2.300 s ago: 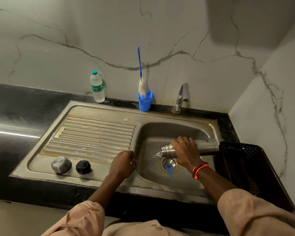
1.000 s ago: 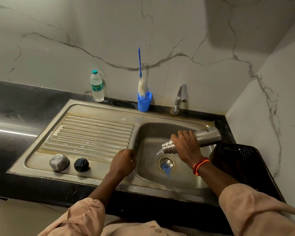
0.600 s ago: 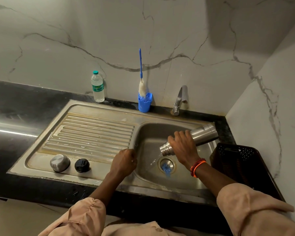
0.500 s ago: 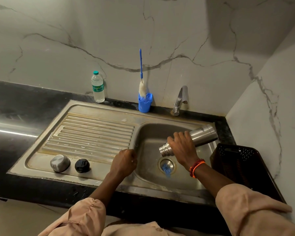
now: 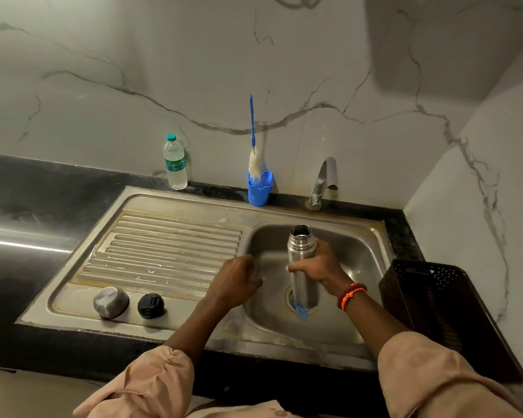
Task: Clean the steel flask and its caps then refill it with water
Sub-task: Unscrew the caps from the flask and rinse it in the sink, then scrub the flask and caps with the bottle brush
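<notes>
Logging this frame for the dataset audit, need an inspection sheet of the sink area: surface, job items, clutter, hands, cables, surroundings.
Surface: stainless steel sink with ribbed drainboard set in a black counter; droplets on the ribs.
Job's things: open steel flask upright over the basin; domed steel cap and round black inner cap side by side on the drainboard.
Clutter: clear plastic water bottle with green cap; blue-handled bottle brush standing in a blue cup; a blue scrap at the drain.
Hands: right hand grips the flask; left hand rests at the basin edge, fingers curled.
Cables: nothing seen.
Surroundings: steel tap, no water running; black perforated basket; marble walls.
</notes>
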